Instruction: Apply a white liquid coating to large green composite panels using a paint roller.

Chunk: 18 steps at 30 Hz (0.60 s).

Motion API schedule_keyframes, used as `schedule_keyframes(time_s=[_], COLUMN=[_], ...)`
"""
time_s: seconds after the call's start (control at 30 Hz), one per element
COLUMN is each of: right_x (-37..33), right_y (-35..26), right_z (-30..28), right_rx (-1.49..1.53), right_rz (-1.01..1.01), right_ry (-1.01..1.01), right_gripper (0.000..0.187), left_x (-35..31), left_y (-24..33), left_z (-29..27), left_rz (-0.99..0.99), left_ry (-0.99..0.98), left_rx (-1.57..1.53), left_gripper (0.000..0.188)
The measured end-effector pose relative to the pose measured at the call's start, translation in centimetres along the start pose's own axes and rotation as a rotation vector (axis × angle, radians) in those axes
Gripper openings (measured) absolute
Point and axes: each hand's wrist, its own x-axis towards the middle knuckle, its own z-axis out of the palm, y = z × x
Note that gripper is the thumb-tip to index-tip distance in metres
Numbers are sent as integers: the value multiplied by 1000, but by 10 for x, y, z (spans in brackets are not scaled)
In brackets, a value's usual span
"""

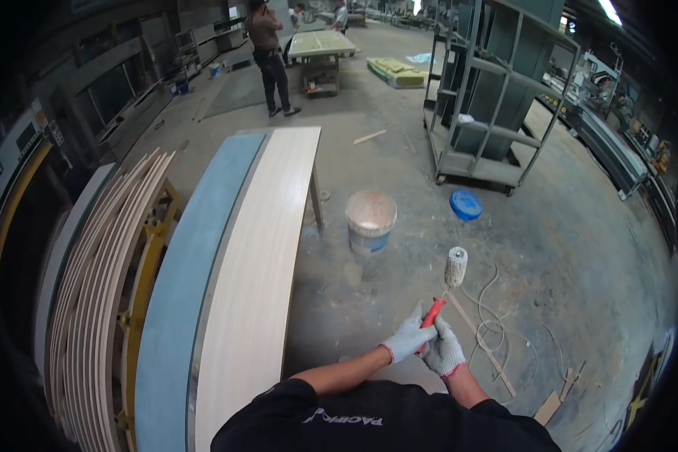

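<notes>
Both my hands, in pale knit gloves with red cuffs, are closed around the red handle of a paint roller (456, 267). My left hand (410, 333) wraps the handle from the left, and my right hand (444, 348) grips it from the right, close against the left. The roller's whitish, coated sleeve points up and away from me, held in the air over the floor. Ahead of it stands a bucket (371, 220) smeared with pale coating. To my left lie a light wood-grain panel (260, 248) and a blue-green panel (196, 264), side by side.
A stack of thin boards (105, 286) stands at far left beside a yellow frame (147, 279). A blue lid (465, 204), a coiled cord (493, 331) and wood strips lie on the floor. Beyond are a wheeled metal rack (490, 113) and a standing person (270, 60).
</notes>
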Motion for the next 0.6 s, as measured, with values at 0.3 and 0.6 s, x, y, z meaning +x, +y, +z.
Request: schedule_keyframes(time_s=[0.3,0.6], right_x=[221,524], right_y=[-73,-149], right_z=[-5,-81], right_rx=[-261,-1057], right_rz=[-74,-4], right_ry=[72,408], right_gripper=[28,25], left_x=[137,199], left_y=[42,-87], left_z=[-99,-217], left_rz=[-53,-520], left_ry=[-23,717], left_rx=[80,444], left_gripper=[89,47])
